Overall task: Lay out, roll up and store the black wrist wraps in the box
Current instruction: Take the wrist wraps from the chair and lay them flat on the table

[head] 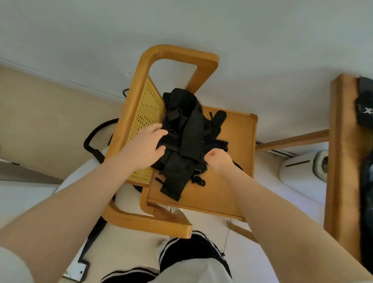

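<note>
The black wrist wraps (182, 141) lie in a tangled heap on the wooden chair (228, 186) seat, against its cane back. The left hand (144, 147) curls its grip around the heap's near edge, while the right hand (218, 160) pinches a strand. The person would do best to free one wrap at a time, lifting slowly so the loops do not snag.

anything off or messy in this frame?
Yes. The black wrist wraps sit in a tangled heap on the wooden chair, not laid out, with one end near the seat's front edge. No storage box is in view. The left hand grips the pile; the right hand is fisted at its edge.
</note>
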Motion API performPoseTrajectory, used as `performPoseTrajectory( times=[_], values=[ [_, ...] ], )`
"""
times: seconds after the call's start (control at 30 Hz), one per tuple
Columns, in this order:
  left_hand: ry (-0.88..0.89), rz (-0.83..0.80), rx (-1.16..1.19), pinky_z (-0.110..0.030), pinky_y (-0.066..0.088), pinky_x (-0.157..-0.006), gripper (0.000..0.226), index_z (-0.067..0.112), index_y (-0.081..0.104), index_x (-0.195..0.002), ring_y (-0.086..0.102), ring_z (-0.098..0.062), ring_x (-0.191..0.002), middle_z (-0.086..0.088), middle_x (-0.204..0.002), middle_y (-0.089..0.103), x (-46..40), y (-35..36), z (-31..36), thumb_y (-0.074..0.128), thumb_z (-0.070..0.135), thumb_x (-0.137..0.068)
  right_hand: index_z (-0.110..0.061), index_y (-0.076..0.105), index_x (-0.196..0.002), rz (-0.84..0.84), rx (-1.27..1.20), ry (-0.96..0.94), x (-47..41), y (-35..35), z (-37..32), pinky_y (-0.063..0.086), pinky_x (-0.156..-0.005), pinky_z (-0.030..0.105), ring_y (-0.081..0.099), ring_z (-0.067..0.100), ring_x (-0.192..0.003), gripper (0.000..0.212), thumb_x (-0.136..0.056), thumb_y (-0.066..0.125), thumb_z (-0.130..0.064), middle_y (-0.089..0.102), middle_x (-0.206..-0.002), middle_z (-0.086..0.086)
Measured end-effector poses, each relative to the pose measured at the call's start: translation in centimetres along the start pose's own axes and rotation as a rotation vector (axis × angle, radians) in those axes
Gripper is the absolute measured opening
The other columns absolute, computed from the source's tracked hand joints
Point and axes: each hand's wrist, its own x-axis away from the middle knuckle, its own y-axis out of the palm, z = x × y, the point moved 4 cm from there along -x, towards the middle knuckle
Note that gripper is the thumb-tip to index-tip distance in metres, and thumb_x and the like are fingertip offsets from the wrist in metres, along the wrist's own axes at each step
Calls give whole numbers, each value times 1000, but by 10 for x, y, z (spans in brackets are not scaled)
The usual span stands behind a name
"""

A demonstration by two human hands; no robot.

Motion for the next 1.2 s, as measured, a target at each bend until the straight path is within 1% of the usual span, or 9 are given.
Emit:
performPoseTrajectory(
  times=[0.17, 0.23, 0.33, 0.5, 0.67, 0.87, 1.03, 1.1, 1.2],
  values=[
    [4, -48, -16, -30, 19, -114, 52, 16, 32, -146, 19, -18, -143, -1, -156, 20, -69, -15, -3, 48, 21, -97, -14, 51, -79, -32, 2, 62, -66, -16, -20, 39, -74, 30, 40, 11, -62, 21, -98, 41, -15, 45, -74, 0],
    [-12, -41, 2, -29, 19, -114, 51, 16, 33, -146, 20, -17, -143, 0, -155, 22, -94, -21, -8, 48, 21, -97, -5, 55, -112, -72, -25, 43, -92, -19, -32, 41, -72, 31, 52, 18, -75, 25, -101, 36, -17, 57, -92, 9],
    [-42, -48, 34, -27, 19, -113, 50, 17, 35, -145, 22, -15, -142, 3, -154, 23, -122, -19, -19, 48, 20, -97, -9, 27, -148, -96, -119, 65, -126, -16, -42, 43, -85, 32, 53, 28, -112, 48, -102, 36, -20, 49, -135, 14],
    [-60, -97, 27, -23, 18, -111, 50, 18, 35, -145, 25, -11, -140, 5, -153, 25, -150, -2, -39, 48, 21, -97, -11, 5, -152, -62, -343, 227, -174, 11, -31, 37, -108, 43, 35, 35, -135, 74, -97, 52, -25, 28, -152, 15],
    [-81, -120, 46, -21, 18, -109, 49, 19, 36, -145, 26, -12, -139, 6, -153, 25, -161, 9, -49, 48, 21, -97, -9, 36, -143, -11, -942, 319, -178, 19, -32, 43, -91, 30, 53, 22, -110, 54, -94, 59, -14, 52, -134, 10],
    [-57, -101, 182, -25, 26, -108, 56, 22, 26, -148, 33, -14, -137, 3, -152, 29, -149, -13, -24, 49, 23, -97, -22, 32, -147, -96, -1268, 106, -118, -28, -65, 36, -110, 47, 48, 28, -126, 68, -88, 60, -3, 46, -137, -1],
    [-281, -94, 871, -30, 35, -105, 45, 15, 47, -135, 49, -13, -120, 3, -134, 53, -128, -34, 2, 33, 41, -101, -24, 32, -145, -186, -1196, -186, -28, -69, -91, 49, -97, 40, 56, 22, -117, 65, -91, 48, 8, 52, -136, -1],
    [-409, -140, 1444, -38, 38, -106, 54, 8, 45, -137, 53, -23, -119, -9, -133, 55, -118, -37, 11, 27, 45, -101, -27, 25, -148, -190, -1123, -295, 5, -76, -95, 49, -97, 44, 54, 22, -121, 73, -90, 46, 13, 46, -142, -1],
    [-445, -153, 1746, -41, 38, -104, 62, 4, 31, -144, 49, -29, -125, -14, -139, 49, -97, -52, 22, 27, 48, -100, -33, 21, -145, -242, -991, -421, 51, -74, -94, 49, -97, 47, 55, 22, -120, 80, -88, 47, 16, 44, -144, -2]
  ],
)
